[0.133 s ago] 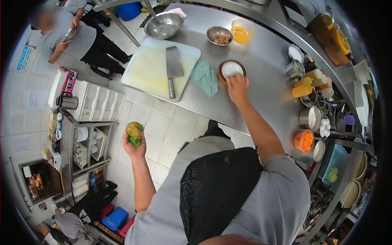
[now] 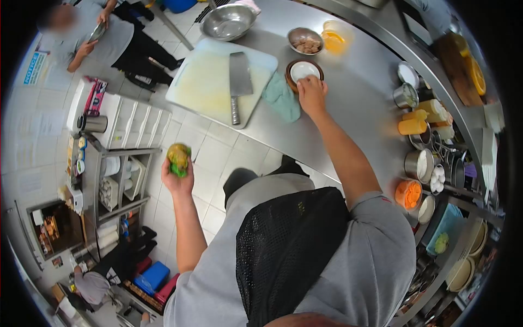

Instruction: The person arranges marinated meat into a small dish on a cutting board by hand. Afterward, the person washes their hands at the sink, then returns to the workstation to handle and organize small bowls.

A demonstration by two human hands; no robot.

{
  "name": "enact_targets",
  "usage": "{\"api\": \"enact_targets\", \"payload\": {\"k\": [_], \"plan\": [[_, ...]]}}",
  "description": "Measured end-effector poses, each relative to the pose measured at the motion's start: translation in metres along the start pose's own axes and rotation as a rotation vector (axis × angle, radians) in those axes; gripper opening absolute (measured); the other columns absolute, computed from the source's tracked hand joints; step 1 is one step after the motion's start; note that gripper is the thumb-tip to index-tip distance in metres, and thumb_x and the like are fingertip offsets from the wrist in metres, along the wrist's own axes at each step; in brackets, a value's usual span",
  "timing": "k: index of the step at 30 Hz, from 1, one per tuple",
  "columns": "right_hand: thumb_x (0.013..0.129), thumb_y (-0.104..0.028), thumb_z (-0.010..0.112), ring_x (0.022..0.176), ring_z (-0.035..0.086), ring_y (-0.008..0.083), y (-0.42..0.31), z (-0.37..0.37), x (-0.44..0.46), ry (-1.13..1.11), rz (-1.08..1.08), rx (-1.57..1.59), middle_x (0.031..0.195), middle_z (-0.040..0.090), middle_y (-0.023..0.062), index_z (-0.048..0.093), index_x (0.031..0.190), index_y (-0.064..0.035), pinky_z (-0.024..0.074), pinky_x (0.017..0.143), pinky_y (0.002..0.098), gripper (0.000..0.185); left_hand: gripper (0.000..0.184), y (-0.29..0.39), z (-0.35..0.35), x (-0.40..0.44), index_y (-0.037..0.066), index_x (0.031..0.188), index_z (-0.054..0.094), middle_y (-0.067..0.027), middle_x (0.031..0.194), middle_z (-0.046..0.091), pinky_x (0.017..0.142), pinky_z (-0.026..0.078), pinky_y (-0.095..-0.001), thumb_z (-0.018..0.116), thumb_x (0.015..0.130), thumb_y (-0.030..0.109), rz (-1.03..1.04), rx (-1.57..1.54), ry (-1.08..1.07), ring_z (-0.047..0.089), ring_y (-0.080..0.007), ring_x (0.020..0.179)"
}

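My left hand [image 2: 178, 175] is closed around a yellow-brown lump in bright green wrapping [image 2: 178, 157], held out over the floor; I cannot make out its kind. My right hand [image 2: 312, 94] reaches over the steel table, fingers closed at the near rim of a round brown bowl [image 2: 290, 78]. Inside that bowl sits a small white dish [image 2: 304, 69]. A green cloth [image 2: 281, 98] lies left of the bowl, overlapping the edge of a white cutting board [image 2: 199, 82]. On the board rests a cleaver [image 2: 239, 76], its handle toward me.
Beyond the brown bowl stand a steel bowl of meat pieces [image 2: 305, 44] and a clear tub with orange contents [image 2: 333, 41]. A large steel bowl [image 2: 227, 23] is behind the board. Squeeze bottles [image 2: 412, 126] and containers line the right edge. One person [image 2: 106, 38] stands far left.
My right hand and the brown bowl have shifted away from me, closer to the steel bowl of meat. My left hand still holds the green-wrapped lump. The whole view has shifted slightly.
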State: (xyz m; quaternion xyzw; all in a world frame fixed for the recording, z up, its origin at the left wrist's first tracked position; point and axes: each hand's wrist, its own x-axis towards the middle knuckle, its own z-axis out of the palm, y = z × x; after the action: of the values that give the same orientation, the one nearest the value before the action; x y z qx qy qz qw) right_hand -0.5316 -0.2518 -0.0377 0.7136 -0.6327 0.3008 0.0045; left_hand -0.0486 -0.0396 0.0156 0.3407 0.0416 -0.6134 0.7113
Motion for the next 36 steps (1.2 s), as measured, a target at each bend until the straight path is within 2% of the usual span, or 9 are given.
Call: {"api": "enact_targets", "payload": {"k": [3, 5, 9, 15, 20, 22, 25, 30, 36], "plan": [[0.097, -0.029, 0.066, 0.119, 0.055, 0.0255, -0.039, 0.029, 0.020, -0.102, -0.038, 0.057, 0.117, 0.060, 0.0065, 0.074, 0.112, -0.0162, 0.0312, 0.110, 0.0541, 0.021, 0.048, 0.019, 0.040, 0.026, 0.002, 0.138, 0.056, -0.0170, 0.139, 0.061, 0.112, 0.048, -0.0499, 0.060, 0.096, 0.024, 0.019, 0.112, -0.170, 0.061, -0.0337, 0.128], [0.096, -0.032, 0.067, 0.118, 0.056, 0.0257, -0.088, 0.012, 0.035, 0.100, -0.148, 0.044, 0.120, 0.059, 0.0106, 0.072, 0.121, -0.0120, 0.0309, 0.111, 0.0552, 0.032, 0.050, 0.028, 0.060, 0.056, 0.001, 0.141, 0.053, -0.0181, 0.138, 0.061, 0.112, 0.048, -0.0518, 0.060, 0.096, 0.021, 0.003, 0.242, -0.115, 0.061, -0.0335, 0.128], [0.089, -0.037, 0.075, 0.113, 0.063, 0.0388, -0.201, 0.016, 0.028, -0.510, -0.001, 0.287, 0.124, 0.060, 0.0185, 0.060, 0.140, -0.0053, 0.0490, 0.099, 0.0503, 0.062, 0.041, 0.032, 0.109, 0.120, 0.001, 0.139, 0.052, -0.0157, 0.130, 0.065, 0.101, 0.057, -0.0461, 0.060, 0.102, 0.017, -0.083, 0.587, -0.225, 0.066, -0.0278, 0.119], [0.088, -0.023, 0.066, 0.105, 0.067, 0.0445, -0.250, 0.057, 0.025, -0.633, 0.256, -0.011, 0.130, 0.060, 0.0269, 0.032, 0.156, -0.0007, 0.0566, 0.091, 0.0495, 0.080, 0.036, 0.015, 0.150, 0.212, 0.002, 0.138, 0.053, -0.0146, 0.128, 0.065, 0.093, 0.061, -0.0473, 0.059, 0.105, 0.015, -0.190, 0.830, -0.264, 0.069, -0.0276, 0.112], [0.089, -0.018, 0.060, 0.098, 0.069, 0.0464, -0.216, 0.029, 0.014, -0.502, 0.354, -0.013, 0.106, 0.069, 0.0286, 0.053, 0.134, 0.0038, 0.0553, 0.090, 0.0516, 0.051, 0.036, -0.013, 0.152, 0.248, -0.001, 0.134, 0.055, -0.0130, 0.114, 0.069, 0.082, 0.064, -0.0423, 0.063, 0.104, 0.015, -0.245, 0.696, -0.339, 0.072, -0.0264, 0.094], [0.089, -0.017, 0.060, 0.094, 0.069, 0.0468, -0.220, 0.015, 0.014, -0.435, 0.349, 0.041, 0.095, 0.071, 0.0284, 0.059, 0.125, 0.0044, 0.0550, 0.088, 0.0522, 0.042, 0.032, -0.024, 0.132, 0.271, -0.004, 0.127, 0.059, -0.0123, 0.098, 0.070, 0.068, 0.064, -0.0385, 0.066, 0.101, 0.013, -0.136, 1.196, -0.368, 0.072, -0.0236, 0.077], [0.093, -0.019, 0.057, 0.084, 0.069, 0.0461, -0.245, -0.010, 0.016, -0.367, 0.411, 0.124, 0.082, 0.069, 0.0271, 0.063, 0.109, 0.0050, 0.0534, 0.081, 0.0523, 0.029, 0.029, -0.025, 0.124, 0.277, -0.007, 0.117, 0.064, -0.0101, 0.080, 0.068, 0.055, 0.057, -0.0334, 0.072, 0.095, 0.011, -0.016, 1.255, -0.421, 0.069, -0.0189, 0.062], [0.100, -0.024, 0.054, 0.075, 0.067, 0.0439, -0.282, -0.009, 0.022, -0.568, 0.478, 0.489, 0.079, 0.068, 0.0258, 0.061, 0.109, 0.0040, 0.0495, 0.069, 0.0512, 0.030, 0.031, -0.005, 0.122, 0.257, -0.005, 0.110, 0.069, -0.0154, 0.078, 0.070, 0.057, 0.053, -0.0339, 0.077, 0.088, 0.015, 0.155, 1.473, -0.399, 0.067, -0.0191, 0.058], [0.101, -0.024, 0.052, 0.082, 0.066, 0.0495, -0.263, 0.016, 0.022, -0.699, 0.201, 0.208, 0.085, 0.068, 0.0293, 0.057, 0.106, 0.0020, 0.0499, 0.076, 0.0581, 0.027, 0.026, -0.009, 0.098, 0.254, -0.003, 0.103, 0.073, -0.0183, 0.082, 0.073, 0.066, 0.056, -0.0385, 0.076, 0.085, 0.015, 0.252, 1.549, -0.326, 0.071, -0.0270, 0.070]]}}
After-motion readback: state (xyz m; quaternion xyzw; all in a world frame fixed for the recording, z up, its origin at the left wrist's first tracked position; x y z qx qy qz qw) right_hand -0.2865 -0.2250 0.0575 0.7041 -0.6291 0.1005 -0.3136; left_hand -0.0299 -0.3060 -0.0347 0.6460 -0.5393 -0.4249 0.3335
